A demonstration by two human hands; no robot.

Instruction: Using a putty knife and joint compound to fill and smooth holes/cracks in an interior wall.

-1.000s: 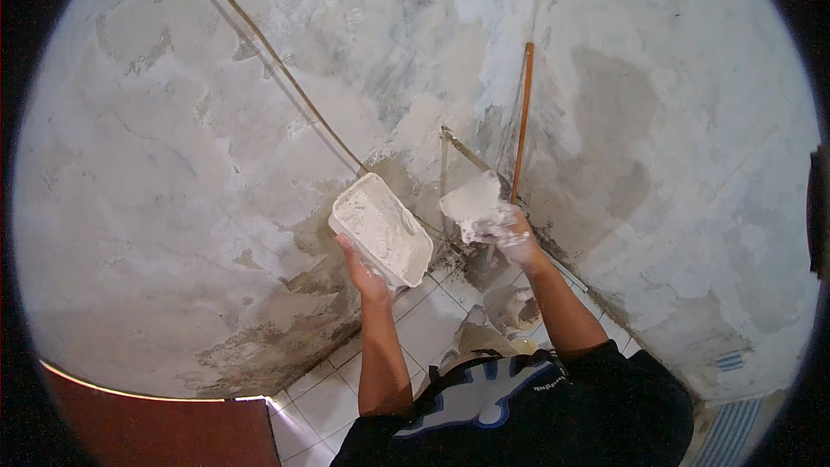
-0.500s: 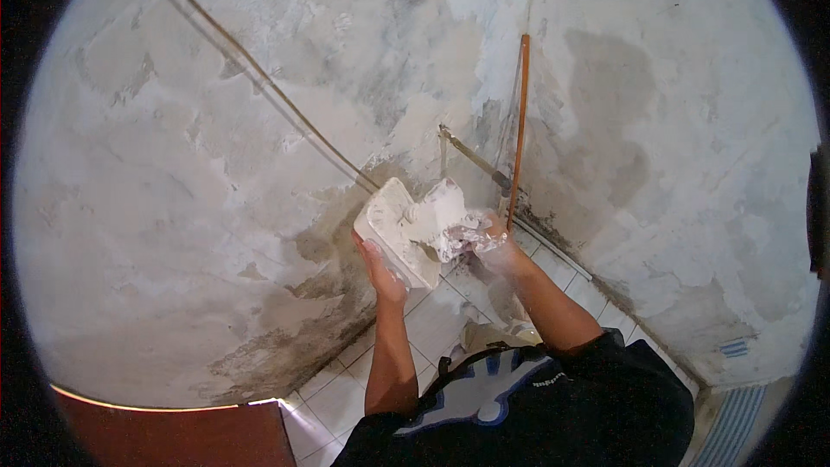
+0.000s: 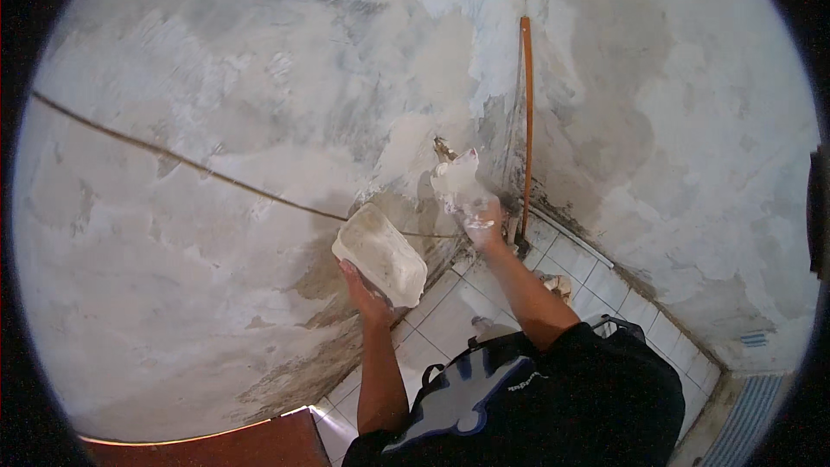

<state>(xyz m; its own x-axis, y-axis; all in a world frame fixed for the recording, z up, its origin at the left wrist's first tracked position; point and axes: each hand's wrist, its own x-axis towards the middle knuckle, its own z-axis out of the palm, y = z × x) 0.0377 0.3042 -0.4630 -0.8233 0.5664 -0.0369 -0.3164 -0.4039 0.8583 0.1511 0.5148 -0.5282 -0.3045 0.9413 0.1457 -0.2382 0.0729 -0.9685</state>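
My left hand [image 3: 367, 298] grips a shallow, pale rectangular tub [image 3: 383, 252] from its left and lower side. White paste coats the inside of the tub, which tilts toward me. In my right hand [image 3: 484, 223], smeared with white, is a putty knife [image 3: 456, 176] loaded with white paste; its handle is hidden by my fingers. The blade is up by the plastered wall [image 3: 259, 130], near the room's corner, just below a small brownish fitting [image 3: 443, 148]. Whether the blade touches the wall I cannot tell.
An orange strip or pipe [image 3: 526, 121] stands in the corner. A thin cord or rod [image 3: 190, 162] crosses before the left wall and passes behind the tub. White tiles [image 3: 437, 301] cover the floor. A reddish-brown panel [image 3: 216, 450] lies lower left, a blue-striped piece [image 3: 745, 424] lower right.
My right hand has lifted the putty knife away from the tub, up toward the wall. The tub has dropped slightly and left. The thin cord or rod now runs at a flatter slant.
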